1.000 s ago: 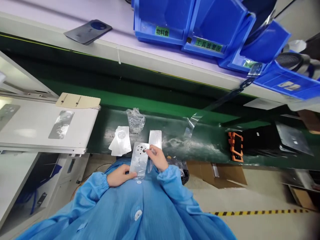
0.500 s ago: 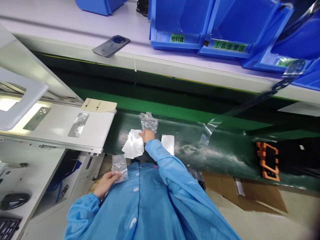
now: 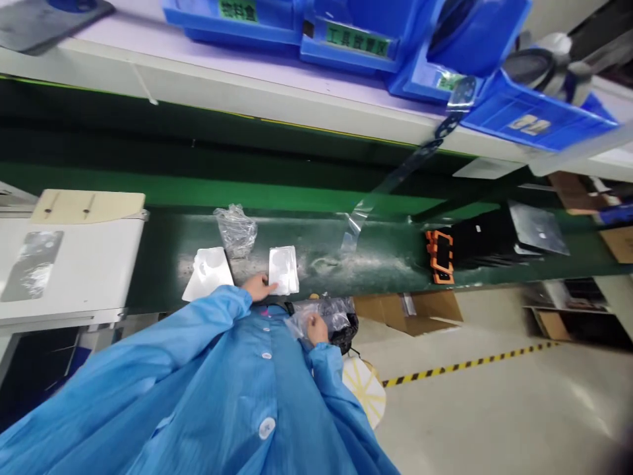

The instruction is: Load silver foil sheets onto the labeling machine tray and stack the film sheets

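Observation:
My left hand [image 3: 260, 287] reaches the lower left edge of a stack of white and silvery film sheets [image 3: 283, 269], with a fingertip touching it. Its fingers look stretched out; nothing shows lifted in them. Closed at the bench's front edge, my right hand [image 3: 316, 328] grips a clear plastic bag [image 3: 299, 319] by its right part. Fanned pale sheets [image 3: 208, 269] lie left of the stack, partly behind my left sleeve. Behind them sits a crumpled clear plastic bag [image 3: 236, 231].
A white machine [image 3: 93, 264] borders the green bench [image 3: 380, 260] at left. A clear film strip [image 3: 390, 181] hangs from the shelf, which holds blue bins [image 3: 356, 39]. Orange-framed devices [image 3: 439, 256] lie to the right. A cardboard box [image 3: 410, 310] is below.
The view has swung right. My left hand, which held a clear plastic bag, is now at the sheet stack. My right hand left the fanned sheets and now holds a clear bag.

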`<state>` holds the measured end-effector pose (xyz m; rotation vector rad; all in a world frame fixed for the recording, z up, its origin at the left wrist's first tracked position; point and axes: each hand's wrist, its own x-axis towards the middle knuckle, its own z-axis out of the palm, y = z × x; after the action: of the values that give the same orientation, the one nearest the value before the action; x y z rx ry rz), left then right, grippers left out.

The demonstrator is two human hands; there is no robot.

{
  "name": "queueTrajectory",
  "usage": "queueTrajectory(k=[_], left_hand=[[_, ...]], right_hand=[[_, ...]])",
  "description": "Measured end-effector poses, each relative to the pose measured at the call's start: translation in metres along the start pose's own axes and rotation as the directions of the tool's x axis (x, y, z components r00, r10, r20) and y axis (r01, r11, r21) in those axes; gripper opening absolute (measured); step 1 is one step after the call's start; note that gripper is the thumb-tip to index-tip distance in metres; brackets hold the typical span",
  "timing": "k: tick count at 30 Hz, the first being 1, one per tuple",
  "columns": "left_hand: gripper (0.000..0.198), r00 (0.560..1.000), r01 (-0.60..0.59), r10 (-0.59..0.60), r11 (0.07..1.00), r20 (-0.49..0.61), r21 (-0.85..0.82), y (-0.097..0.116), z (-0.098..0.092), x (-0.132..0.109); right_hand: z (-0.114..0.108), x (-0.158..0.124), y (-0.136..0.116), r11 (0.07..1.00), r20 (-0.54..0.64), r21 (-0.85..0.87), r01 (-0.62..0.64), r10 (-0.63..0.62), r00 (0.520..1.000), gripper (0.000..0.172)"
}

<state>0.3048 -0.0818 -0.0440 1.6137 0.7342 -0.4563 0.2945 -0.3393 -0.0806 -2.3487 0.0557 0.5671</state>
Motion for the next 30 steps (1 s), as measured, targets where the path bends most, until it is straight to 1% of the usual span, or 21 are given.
queueTrajectory(k=[2,4,5,6,7,8,9,10,11,12,13,14,16,19,20,22,24,26,28,30], left_hand=[[0.036,0.990,0.031,-0.026,0.999,-0.140,0.033,0.006,0.012,0.031],[0.033,0.975,0.054,-0.043,0.998,-0.219,0.045,0.007,0.017,0.050],[0.032,0.971,0.060,-0.049,0.997,-0.236,0.040,0.006,0.018,0.055],[0.030,0.969,0.060,-0.052,0.998,-0.243,0.027,0.004,0.018,0.057],[0.030,0.969,0.056,-0.053,0.998,-0.243,0.006,0.002,0.017,0.057],[0.031,0.970,0.048,-0.052,0.999,-0.238,-0.022,0.000,0.016,0.055],[0.032,0.972,0.037,-0.049,0.998,-0.229,-0.058,-0.002,0.014,0.051],[0.035,0.975,0.022,-0.043,0.995,-0.218,-0.098,-0.003,0.012,0.046],[0.038,0.978,0.004,-0.033,0.990,-0.205,-0.141,-0.004,0.009,0.040],[0.042,0.981,-0.015,-0.021,0.983,-0.191,-0.184,-0.004,0.007,0.033],[0.047,0.984,-0.034,-0.006,0.974,-0.176,-0.225,-0.003,0.005,0.025],[0.052,0.987,-0.053,0.010,0.964,-0.160,-0.262,-0.002,0.002,0.016],[0.062,0.990,-0.081,0.040,0.943,-0.133,-0.323,0.002,-0.005,-0.006],[0.069,0.991,-0.129,0.102,0.908,-0.087,-0.399,0.010,-0.019,-0.041],[0.069,0.989,-0.147,0.120,0.893,-0.089,-0.424,0.013,-0.023,-0.052],[0.069,0.981,-0.185,0.135,0.871,-0.140,-0.456,0.017,-0.031,-0.070],[0.067,0.966,-0.226,0.139,0.866,-0.219,-0.446,0.016,-0.034,-0.082],[0.061,0.954,-0.255,0.157,0.874,-0.257,-0.413,0.010,-0.034,-0.091],[0.052,0.956,-0.253,0.168,0.885,-0.239,-0.390,0.000,-0.031,-0.098],[0.047,0.968,-0.228,0.167,0.897,-0.185,-0.379,-0.010,-0.028,-0.105]], right_hand=[[-0.019,0.003,0.027,0.995,-0.138,-0.016,-0.095,0.092,0.986,0.028],[-0.030,0.007,0.036,0.984,-0.266,-0.017,-0.178,0.167,0.949,0.049],[-0.034,0.010,0.034,0.978,-0.330,-0.033,-0.205,0.183,0.926,0.060],[-0.036,0.013,0.027,0.975,-0.386,-0.064,-0.212,0.172,0.906,0.068],[-0.037,0.018,0.017,0.975,-0.426,-0.104,-0.194,0.133,0.895,0.071],[-0.037,0.025,0.004,0.979,-0.442,-0.143,-0.144,0.067,0.895,0.068],[-0.036,0.032,-0.011,0.984,-0.429,-0.166,-0.062,-0.016,0.903,0.062],[-0.033,0.040,-0.028,0.987,-0.380,-0.155,0.041,-0.098,0.920,0.053],[-0.029,0.049,-0.044,0.986,-0.305,-0.094,0.137,-0.159,0.939,0.046],[-0.024,0.057,-0.061,0.980,-0.210,0.005,0.200,-0.194,0.958,0.040],[-0.018,0.065,-0.077,0.967,-0.106,0.118,0.227,-0.215,0.971,0.036],[-0.013,0.071,-0.092,0.948,-0.005,0.226,0.224,-0.228,0.974,0.035],[-0.003,0.077,-0.118,0.903,0.157,0.382,0.194,-0.271,0.950,0.033],[0.004,0.071,-0.145,0.823,0.288,0.535,0.191,-0.390,0.874,0.033],[0.004,0.065,-0.152,0.803,0.324,0.568,0.180,-0.418,0.849,0.033],[0.004,0.051,-0.160,0.791,0.386,0.593,0.148,-0.441,0.810,0.035],[0.004,0.035,-0.162,0.805,0.420,0.575,0.143,-0.441,0.794,0.036],[0.004,0.020,-0.160,0.820,0.432,0.552,0.152,-0.437,0.788,0.036],[0.005,0.007,-0.154,0.838,0.444,0.521,0.165,-0.431,0.785,0.034],[0.004,-0.003,-0.148,0.865,0.469,0.471,0.175,-0.414,0.780,0.032]])
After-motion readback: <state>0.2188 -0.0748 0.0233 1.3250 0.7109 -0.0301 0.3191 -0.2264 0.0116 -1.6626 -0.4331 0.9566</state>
